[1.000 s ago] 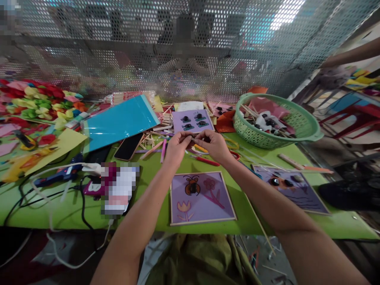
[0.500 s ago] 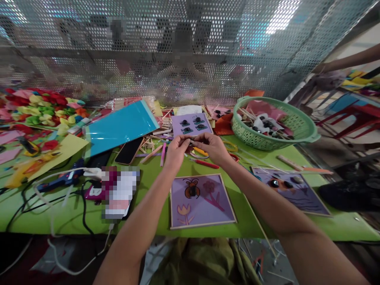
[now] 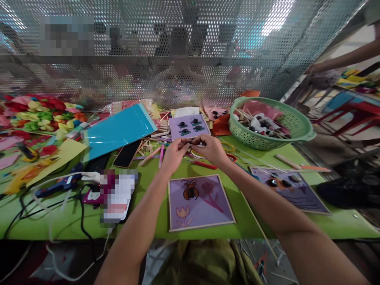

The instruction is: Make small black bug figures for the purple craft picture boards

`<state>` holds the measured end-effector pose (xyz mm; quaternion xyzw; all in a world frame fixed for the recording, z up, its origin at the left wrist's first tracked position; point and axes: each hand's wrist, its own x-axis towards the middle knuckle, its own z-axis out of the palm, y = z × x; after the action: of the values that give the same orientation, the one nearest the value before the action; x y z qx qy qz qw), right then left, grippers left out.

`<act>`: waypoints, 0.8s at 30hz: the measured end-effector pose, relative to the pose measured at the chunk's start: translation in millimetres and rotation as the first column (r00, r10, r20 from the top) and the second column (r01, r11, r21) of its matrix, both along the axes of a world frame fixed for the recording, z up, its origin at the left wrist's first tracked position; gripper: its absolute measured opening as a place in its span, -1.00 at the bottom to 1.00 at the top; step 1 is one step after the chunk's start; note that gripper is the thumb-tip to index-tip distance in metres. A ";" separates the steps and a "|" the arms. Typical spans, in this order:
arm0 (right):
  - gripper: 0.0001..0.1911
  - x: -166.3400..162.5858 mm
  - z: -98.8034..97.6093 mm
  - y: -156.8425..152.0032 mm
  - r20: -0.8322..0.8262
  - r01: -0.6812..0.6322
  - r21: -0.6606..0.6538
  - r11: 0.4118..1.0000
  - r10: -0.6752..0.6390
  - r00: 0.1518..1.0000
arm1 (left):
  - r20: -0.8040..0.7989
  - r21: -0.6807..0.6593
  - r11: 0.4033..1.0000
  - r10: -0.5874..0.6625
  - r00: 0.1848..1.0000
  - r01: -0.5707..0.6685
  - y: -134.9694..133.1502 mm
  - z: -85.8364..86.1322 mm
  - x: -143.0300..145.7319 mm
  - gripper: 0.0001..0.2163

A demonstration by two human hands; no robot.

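Note:
My left hand (image 3: 174,153) and my right hand (image 3: 211,150) meet above the middle of the table, fingertips pinched together. Between them is a small dark piece (image 3: 190,141), mostly hidden by the fingers, so its kind is unclear. Just beyond lies a purple card with several dark stones (image 3: 190,126) stuck on it. Beneath the hands are a red pen-like stick (image 3: 203,164) and scissors (image 3: 231,158), partly covered. Nearer me, between my forearms, a framed purple picture (image 3: 200,204) shows a ladybird-like insect and flowers.
A green basket (image 3: 270,140) of sticks and stones stands right, beyond another purple picture (image 3: 292,194). To the left are a blue plastic sheet (image 3: 118,128), phones, a glue gun (image 3: 57,186) with cables, and colourful paper scraps. A perforated metal panel (image 3: 178,75) rises behind the table.
The fingers have shifted slightly around the small dark piece, and a little more of it shows. The whole view has moved slightly; other things on the table stay in place.

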<state>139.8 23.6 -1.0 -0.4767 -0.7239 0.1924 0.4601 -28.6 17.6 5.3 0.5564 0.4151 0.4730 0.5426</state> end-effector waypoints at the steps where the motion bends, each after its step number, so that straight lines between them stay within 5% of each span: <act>1: -0.90 -0.2 0.9 -0.6 0.027 0.002 0.020 1.000 -0.003 1.000 | -0.026 0.019 1.000 -0.006 1.000 0.007 1.1 0.6 -2.3 -0.86; 11: -0.92 6.0 11.3 -2.7 0.182 -0.097 0.068 0.993 0.083 0.980 | -0.109 0.001 0.998 -0.070 0.992 0.070 8.3 -0.9 -10.5 -0.84; 18: -0.76 41.3 36.3 7.2 0.158 -0.036 0.022 0.999 0.032 0.987 | -0.053 -0.082 0.991 0.104 0.993 -0.108 9.3 0.5 -10.8 -0.92; 24: -0.80 91.6 31.9 2.7 0.578 0.124 -0.221 0.967 0.027 0.816 | 0.082 -0.237 0.968 0.105 0.991 -0.083 8.4 5.1 -13.4 -0.93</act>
<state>231.4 26.3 30.9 -0.5844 -0.7868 0.1162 0.1609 -42.0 26.0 10.4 0.4457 0.4677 0.4718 0.6000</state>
